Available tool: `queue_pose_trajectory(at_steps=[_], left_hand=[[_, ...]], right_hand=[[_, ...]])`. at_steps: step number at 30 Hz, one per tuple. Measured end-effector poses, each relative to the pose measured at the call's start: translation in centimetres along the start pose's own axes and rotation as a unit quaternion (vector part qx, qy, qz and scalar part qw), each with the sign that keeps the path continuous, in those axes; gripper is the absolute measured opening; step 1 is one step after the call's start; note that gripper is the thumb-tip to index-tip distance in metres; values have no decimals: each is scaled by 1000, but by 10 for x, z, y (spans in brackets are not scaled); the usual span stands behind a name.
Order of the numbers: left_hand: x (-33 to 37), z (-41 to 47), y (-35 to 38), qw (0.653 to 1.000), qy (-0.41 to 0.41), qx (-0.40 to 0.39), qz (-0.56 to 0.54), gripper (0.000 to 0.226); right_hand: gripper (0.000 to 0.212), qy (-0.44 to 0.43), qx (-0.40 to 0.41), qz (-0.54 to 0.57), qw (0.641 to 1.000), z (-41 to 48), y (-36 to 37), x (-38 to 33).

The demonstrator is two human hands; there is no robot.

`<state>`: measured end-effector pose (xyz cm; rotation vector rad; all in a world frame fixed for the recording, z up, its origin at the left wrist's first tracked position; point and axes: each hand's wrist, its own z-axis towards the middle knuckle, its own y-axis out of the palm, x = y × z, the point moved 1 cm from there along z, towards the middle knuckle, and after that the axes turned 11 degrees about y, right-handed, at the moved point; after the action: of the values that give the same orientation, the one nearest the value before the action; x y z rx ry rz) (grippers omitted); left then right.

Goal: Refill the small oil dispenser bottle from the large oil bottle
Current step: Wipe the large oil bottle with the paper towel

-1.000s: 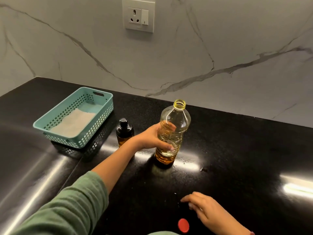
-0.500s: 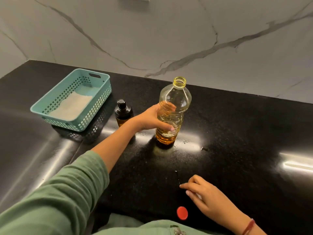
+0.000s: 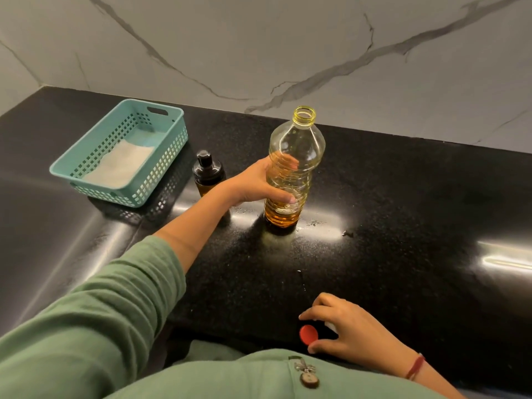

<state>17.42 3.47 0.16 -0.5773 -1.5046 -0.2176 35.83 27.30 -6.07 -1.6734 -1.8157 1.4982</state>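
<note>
1. The left hand (image 3: pixel 253 182) grips the big bottle (image 3: pixel 296 145) round its ribbed middle, thumb in front and fingers wrapped behind.
2. The big bottle stands upright and uncapped on the black counter (image 3: pixel 403 197), with a shallow layer of oil (image 3: pixel 282 217) at its bottom.
3. The small bottle (image 3: pixel 206 174), dark with a black pump top, stands upright just left of the big one, behind the left wrist.
4. A red cap (image 3: pixel 308 334) lies near the counter's front edge.
5. The right hand (image 3: pixel 354 332) curves thumb and forefinger about the cap; whether they pinch it cannot be told.
6. A teal basket (image 3: pixel 161 168) at far left holds a white cloth (image 3: pixel 121 165).
</note>
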Motion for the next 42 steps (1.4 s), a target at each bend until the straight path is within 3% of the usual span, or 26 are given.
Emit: queue_pose_trajectory(at_steps=[16, 21, 29, 37, 42], left_hand=[[-5, 2, -2, 1000, 7, -1, -1, 77], [-5, 0, -1, 1000, 12, -4, 6, 77], [-7, 1, -2, 1000, 22, -4, 12, 72], [-9, 4, -3, 1000, 28, 0, -14, 68], [-10, 5, -4, 999, 32, 1, -15, 70]], right_hand=[[40, -15, 26, 3, 1000, 12, -12, 4], [40, -49, 98, 71, 991, 22, -49, -3], [36, -163, 249, 172, 939, 27, -155, -52], [39, -224, 359, 62, 904, 44, -252, -84], [43, -185, 314, -13, 931, 59, -287, -88]])
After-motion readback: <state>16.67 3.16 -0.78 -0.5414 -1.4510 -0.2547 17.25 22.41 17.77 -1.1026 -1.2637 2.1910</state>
